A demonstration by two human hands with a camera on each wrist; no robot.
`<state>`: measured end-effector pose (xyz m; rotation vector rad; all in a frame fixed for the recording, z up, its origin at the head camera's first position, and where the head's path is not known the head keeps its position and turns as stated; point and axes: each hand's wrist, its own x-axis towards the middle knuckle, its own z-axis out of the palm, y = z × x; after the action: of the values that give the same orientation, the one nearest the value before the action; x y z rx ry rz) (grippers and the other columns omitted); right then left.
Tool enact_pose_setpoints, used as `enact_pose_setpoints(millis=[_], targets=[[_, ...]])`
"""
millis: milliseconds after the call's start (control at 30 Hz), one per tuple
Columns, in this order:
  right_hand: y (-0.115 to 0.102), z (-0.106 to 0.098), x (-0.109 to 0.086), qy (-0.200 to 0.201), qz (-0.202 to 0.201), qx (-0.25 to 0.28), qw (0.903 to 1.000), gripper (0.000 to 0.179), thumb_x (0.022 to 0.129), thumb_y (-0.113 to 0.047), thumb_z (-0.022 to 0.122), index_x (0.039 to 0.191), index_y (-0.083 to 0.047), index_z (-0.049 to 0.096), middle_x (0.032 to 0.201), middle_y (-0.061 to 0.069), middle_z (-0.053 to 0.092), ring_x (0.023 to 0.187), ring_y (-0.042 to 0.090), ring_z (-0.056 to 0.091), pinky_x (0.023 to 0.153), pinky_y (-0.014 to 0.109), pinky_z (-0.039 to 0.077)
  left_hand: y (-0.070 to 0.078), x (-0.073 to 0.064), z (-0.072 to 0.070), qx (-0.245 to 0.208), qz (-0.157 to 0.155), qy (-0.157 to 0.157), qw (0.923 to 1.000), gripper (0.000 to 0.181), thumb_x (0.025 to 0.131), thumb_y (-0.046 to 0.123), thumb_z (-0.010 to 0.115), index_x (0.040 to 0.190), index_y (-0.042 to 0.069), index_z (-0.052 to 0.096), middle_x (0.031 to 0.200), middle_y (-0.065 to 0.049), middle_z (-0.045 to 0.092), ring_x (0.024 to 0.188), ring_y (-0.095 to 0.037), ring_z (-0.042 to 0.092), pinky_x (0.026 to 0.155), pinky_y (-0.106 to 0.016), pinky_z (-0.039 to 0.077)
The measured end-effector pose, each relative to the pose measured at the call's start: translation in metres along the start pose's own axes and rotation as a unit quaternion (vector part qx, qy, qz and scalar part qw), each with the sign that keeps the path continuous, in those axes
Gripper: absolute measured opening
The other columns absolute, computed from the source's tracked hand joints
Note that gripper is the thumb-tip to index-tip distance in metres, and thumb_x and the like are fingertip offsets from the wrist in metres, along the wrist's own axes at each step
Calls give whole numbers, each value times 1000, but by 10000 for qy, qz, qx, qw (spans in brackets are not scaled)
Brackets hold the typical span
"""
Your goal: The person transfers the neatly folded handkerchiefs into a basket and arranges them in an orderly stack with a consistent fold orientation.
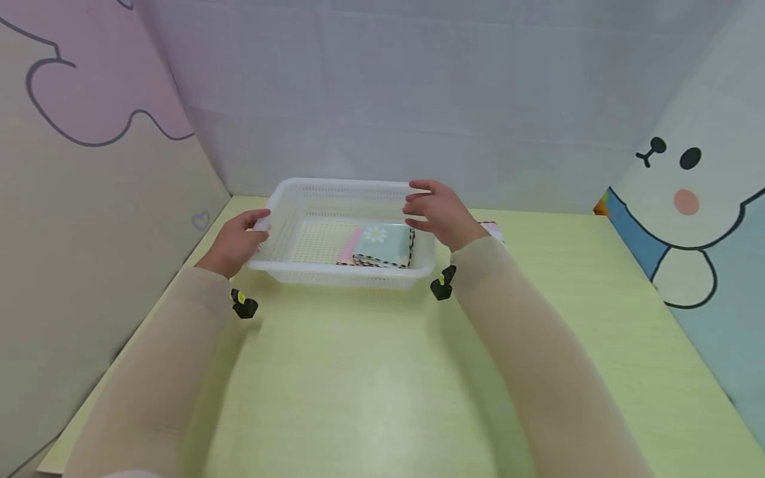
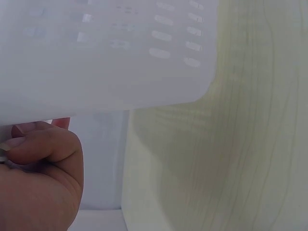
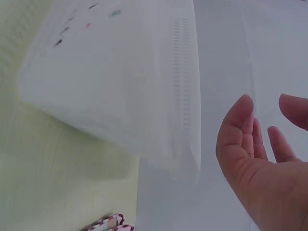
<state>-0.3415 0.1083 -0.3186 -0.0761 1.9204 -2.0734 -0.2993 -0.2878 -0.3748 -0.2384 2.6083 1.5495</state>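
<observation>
The left hand (image 1: pixel 234 243) grips the white plastic basket (image 1: pixel 335 269) at its left side, fingers and thumb pinching the rim. The right hand (image 1: pixel 439 212) is released: its fingers are loosely bent and spread near the basket's right end, and the right wrist view shows a gap between them and the basket's wall. The basket is toward the far side of the pale yellow-green tabletop (image 1: pixel 370 372); whether its base touches the surface, I cannot tell. Inside it, right of the middle, lies a folded light blue-green cloth (image 1: pixel 391 243) with a white daisy and a dark-and-white checked edge, overlapping a pink cloth (image 1: pixel 349 247) on its left. Another cloth with a checked edge (image 1: pixel 493 230) shows partly behind the right forearm, outside the basket. Behind stands a plain pale backdrop (image 1: pixel 358 99); a cartoon animal (image 1: pixel 717 206) decorates the right-hand panel.
</observation>
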Motion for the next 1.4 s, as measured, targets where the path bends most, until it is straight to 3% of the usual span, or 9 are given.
enact_pose_setpoints(millis=[367, 933, 1400], targets=[[-4, -43, -18, 237, 6, -354, 9991, 63, 99, -1, 61, 156, -13, 39, 147, 17, 44, 125, 36, 55, 104, 45, 49, 2, 0, 1, -41, 24, 36, 10000, 60, 106, 15, 51, 163, 20, 33, 157, -13, 38, 127, -36, 48, 100, -52, 49], [6, -120, -35, 378, -60, -497, 9980, 67, 104, -10, 59, 163, -16, 27, 147, 10, 40, 122, 23, 55, 108, 42, 46, 3, -7, 2, -73, 97, 20, 9999, 60, 107, 14, 50, 163, 18, 32, 157, -14, 38, 126, -35, 49, 98, -49, 49], [24, -160, -44, 602, 139, -466, 9970, 77, 103, -25, 64, 165, -17, 20, 151, 7, 35, 127, 25, 47, 115, 46, 37, 1, -5, 0, -96, 79, -14, 9999, 59, 107, 14, 50, 163, 19, 32, 157, -13, 38, 125, -35, 50, 97, -49, 50]])
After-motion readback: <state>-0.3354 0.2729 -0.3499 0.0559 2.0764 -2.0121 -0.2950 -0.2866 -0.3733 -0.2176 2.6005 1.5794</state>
